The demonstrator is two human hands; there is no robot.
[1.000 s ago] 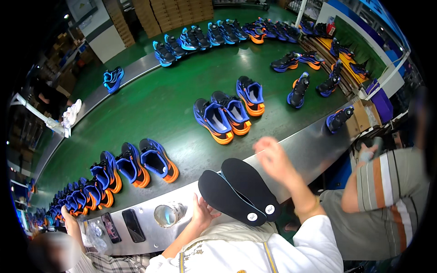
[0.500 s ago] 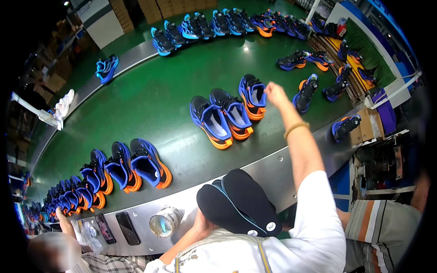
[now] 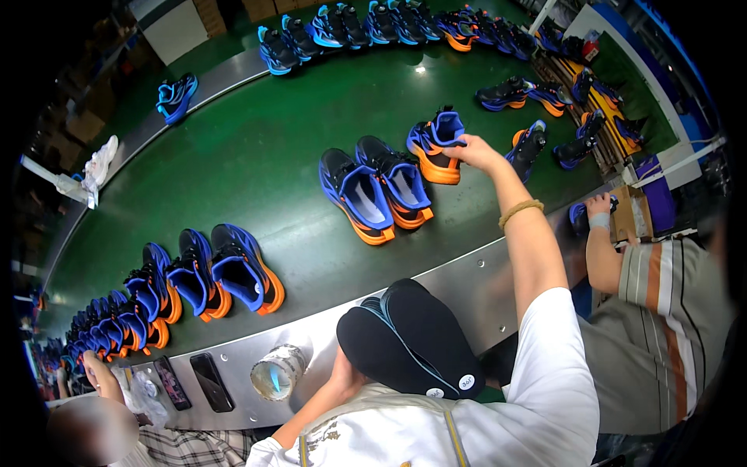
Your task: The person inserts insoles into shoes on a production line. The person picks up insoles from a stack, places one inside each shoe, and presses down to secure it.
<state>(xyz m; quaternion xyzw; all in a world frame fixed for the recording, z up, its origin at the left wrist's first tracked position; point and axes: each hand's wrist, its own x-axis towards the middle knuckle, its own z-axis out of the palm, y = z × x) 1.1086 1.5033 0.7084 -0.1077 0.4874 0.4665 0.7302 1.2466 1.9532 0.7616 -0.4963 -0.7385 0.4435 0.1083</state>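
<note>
My right hand (image 3: 475,152) reaches out over the green conveyor belt (image 3: 257,156) and grips the heel of a blue and orange sneaker (image 3: 434,144). Two more blue and orange sneakers (image 3: 373,191) lie just left of it. My left hand (image 3: 345,375) is close to my chest and holds a stack of black insoles (image 3: 408,342) with small white round stickers. Most of that hand is hidden under the insoles.
Three sneakers (image 3: 214,268) and a longer row lie on the belt at left. More shoes line the far edge (image 3: 373,23) and right side (image 3: 545,93). A roll of tape (image 3: 278,372) and two phones (image 3: 210,381) rest on the metal ledge. Other people sit at right (image 3: 661,327) and lower left (image 3: 101,373).
My right arm has stretched from above the insoles out across the belt and taken hold of the far sneaker. The insoles stay in my left hand.
</note>
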